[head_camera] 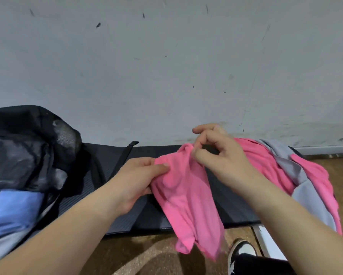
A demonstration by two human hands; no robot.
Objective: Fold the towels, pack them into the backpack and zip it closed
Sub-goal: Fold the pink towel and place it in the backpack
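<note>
A pink towel [188,197] hangs crumpled between my hands above the dark table, its lower end drooping past the front edge. My left hand [138,175] grips its upper left edge between thumb and fingers. My right hand [218,151] pinches the top edge at the bunched corner. A black backpack [27,147] lies open at the left, with folded blue towels [12,211] and a grey one inside its mouth. At the right lies a loose pile of pink towels [265,161] and a grey towel [297,175].
The dark ribbed table top [142,215] runs against a scuffed grey wall [166,66]. A black strap [127,151] lies on it beside the backpack. Below the front edge are a brown floor, my black-and-white shoe [244,249] and a white rail.
</note>
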